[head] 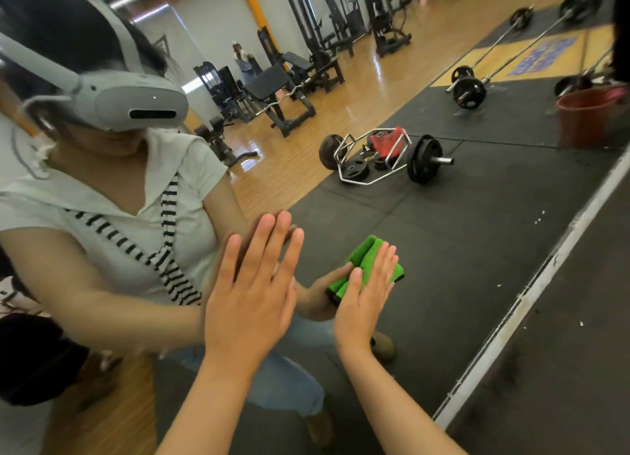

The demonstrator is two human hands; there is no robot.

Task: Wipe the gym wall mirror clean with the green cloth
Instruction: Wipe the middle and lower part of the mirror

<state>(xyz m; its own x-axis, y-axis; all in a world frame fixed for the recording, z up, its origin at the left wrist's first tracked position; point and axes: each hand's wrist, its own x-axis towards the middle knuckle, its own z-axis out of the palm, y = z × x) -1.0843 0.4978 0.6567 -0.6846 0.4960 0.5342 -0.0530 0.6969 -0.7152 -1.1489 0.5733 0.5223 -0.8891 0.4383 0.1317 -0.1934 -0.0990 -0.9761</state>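
The wall mirror [443,233] fills most of the view and reflects me and the gym behind me. My left hand [252,284] lies flat on the glass with straight fingers and holds nothing. To its right, my right hand [363,301] presses the folded green cloth [361,255] against the glass with straight fingers. The cloth sticks out above and beside the fingertips, and its reflection meets it on the glass.
The mirror's pale lower frame [511,311] runs diagonally at the right, with dark rubber floor beyond it. A red bucket [589,117] sits near the frame at the upper right. Reflected in the glass are a hex bar with plates [381,158], barbells and weight machines.
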